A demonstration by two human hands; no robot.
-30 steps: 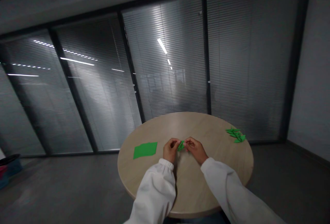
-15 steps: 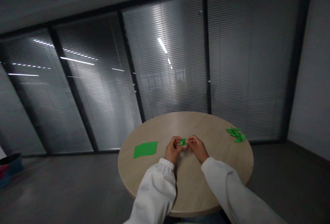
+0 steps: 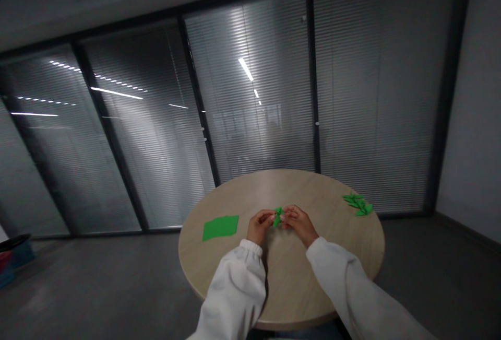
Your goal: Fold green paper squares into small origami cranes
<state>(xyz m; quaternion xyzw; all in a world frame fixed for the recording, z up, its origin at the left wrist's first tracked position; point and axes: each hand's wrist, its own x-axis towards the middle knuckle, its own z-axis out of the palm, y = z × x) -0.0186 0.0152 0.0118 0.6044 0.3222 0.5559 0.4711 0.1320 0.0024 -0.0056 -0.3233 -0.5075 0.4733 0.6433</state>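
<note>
Both of my hands meet over the middle of a round light-wood table (image 3: 282, 288). My left hand (image 3: 259, 227) and my right hand (image 3: 300, 224) each pinch one side of a small folded green paper piece (image 3: 278, 216), held just above the tabletop. Fingers of both hands are curled closed on it. White sleeves cover both arms down to the wrists.
A flat stack of green paper sheets (image 3: 221, 227) lies on the table to the left of my hands. A small heap of folded green pieces (image 3: 358, 203) sits near the table's right edge. Glass walls with blinds stand behind the table.
The hands have stayed in the same spot, turning and working the small green piece between the fingertips. The sheets and the heap have not moved.
</note>
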